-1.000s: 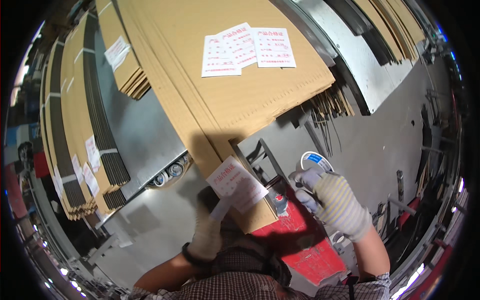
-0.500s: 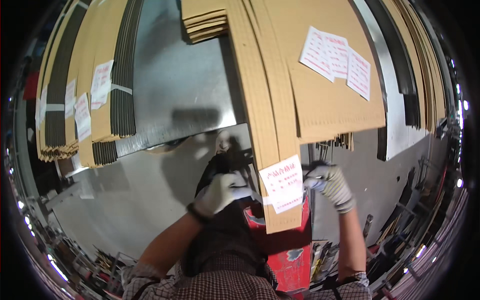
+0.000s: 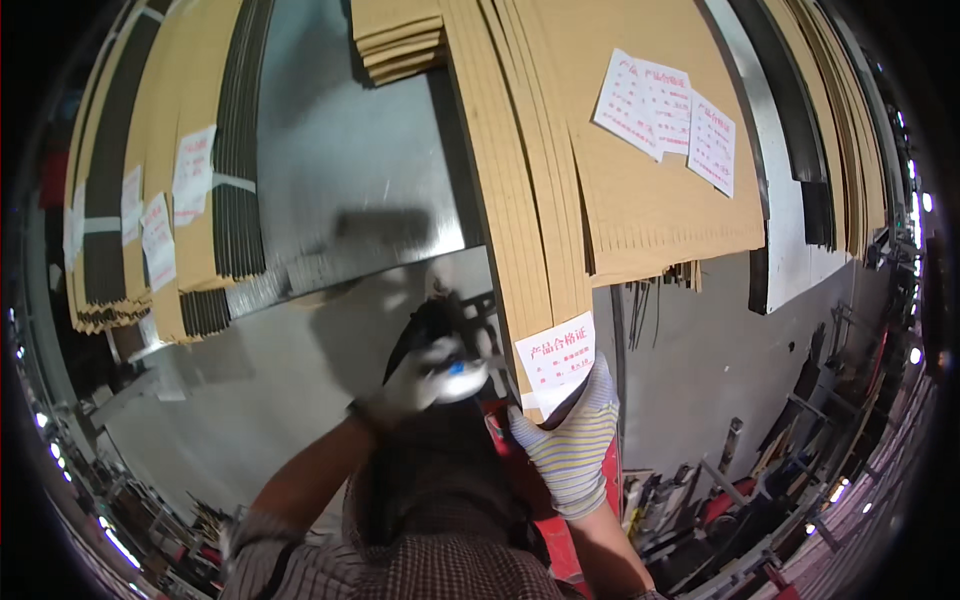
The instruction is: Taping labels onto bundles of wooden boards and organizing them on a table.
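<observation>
A bundle of long, narrow brown cardboard strips reaches toward me over the table's near edge. A white label with red print lies on its near end, beside a pale band. My right hand, in a striped knit glove, is closed round that near end, with thumb and fingers on opposite sides; its palm covers the tip and part of the label. Left of the bundle, my gloved left hand is curled and blurred. A whitish thing with a blue spot shows at its fingers, too smeared to name.
Wide cardboard sheets with several loose labels lie right of the strips. Banded bundles of brown and dark strips stand at the left of the metal tabletop. Something red with chipped paint is below the bundle.
My right hand has moved from beside the label down and left onto the bundle's near end. My left hand has shifted slightly left and turned. The view has moved slightly.
</observation>
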A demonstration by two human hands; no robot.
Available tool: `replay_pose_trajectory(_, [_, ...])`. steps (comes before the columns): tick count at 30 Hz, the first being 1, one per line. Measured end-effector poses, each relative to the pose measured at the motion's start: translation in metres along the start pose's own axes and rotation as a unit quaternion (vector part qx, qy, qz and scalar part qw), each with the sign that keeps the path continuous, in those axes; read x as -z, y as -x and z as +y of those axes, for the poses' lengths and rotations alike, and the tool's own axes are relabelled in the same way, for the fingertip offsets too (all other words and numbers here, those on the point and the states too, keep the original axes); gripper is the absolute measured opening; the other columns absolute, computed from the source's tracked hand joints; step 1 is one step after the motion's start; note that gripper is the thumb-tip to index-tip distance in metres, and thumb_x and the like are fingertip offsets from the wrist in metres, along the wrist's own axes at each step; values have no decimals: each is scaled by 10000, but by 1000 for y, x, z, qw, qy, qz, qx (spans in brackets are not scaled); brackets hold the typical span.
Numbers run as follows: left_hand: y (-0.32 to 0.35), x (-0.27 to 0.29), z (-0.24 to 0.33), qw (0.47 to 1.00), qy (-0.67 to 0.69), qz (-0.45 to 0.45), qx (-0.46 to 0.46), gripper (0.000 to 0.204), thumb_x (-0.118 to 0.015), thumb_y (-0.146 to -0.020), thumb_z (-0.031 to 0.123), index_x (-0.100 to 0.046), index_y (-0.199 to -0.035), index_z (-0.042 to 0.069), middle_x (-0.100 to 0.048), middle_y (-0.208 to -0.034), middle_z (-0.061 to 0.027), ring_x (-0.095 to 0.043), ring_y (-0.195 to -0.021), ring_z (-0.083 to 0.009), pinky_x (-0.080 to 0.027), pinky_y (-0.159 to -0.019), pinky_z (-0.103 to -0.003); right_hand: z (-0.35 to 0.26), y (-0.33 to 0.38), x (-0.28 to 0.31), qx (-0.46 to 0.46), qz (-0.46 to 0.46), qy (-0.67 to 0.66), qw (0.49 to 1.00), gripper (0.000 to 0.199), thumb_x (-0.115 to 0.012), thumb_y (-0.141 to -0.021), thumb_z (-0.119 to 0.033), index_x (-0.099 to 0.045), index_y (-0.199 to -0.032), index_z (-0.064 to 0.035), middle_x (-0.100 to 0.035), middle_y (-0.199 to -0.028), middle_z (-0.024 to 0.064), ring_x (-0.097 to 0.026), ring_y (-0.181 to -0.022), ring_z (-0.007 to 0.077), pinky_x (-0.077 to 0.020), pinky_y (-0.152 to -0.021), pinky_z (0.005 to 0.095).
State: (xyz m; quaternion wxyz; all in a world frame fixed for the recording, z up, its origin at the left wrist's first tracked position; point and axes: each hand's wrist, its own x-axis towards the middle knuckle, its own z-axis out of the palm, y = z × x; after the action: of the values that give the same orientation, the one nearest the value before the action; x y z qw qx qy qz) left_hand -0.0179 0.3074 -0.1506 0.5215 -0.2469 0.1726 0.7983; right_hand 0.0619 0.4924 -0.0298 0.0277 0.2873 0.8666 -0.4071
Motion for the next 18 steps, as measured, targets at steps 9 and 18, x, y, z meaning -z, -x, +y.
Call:
replay_pose_trajectory(9, [34, -124, -47, 985, -56, 115, -119, 224, -514, -1036, 230, -594, -1118, 38, -644, -1036, -34, -633, -891, -170, -503, -853, -310, -84, -11, 55, 346, -118, 76, 928, 442, -754, -701, -286, -579, -1039, -60, -583, -981, 141, -604, -903, 300, -475, -862, 463])
replay_pose_trajectory(18, [1, -89, -40, 950, -305, 16, -60, 805, -826, -782, 41, -355, -1434, 30, -565, -1381, -103, -533, -1304, -218, -441, -1103, -403, 13, -79, 91, 131, -261, 38, 956, 123, -683, -915, -212, -713, -942, -96, -682, -764, 135, -672, -695, 348, -535, -613, 386])
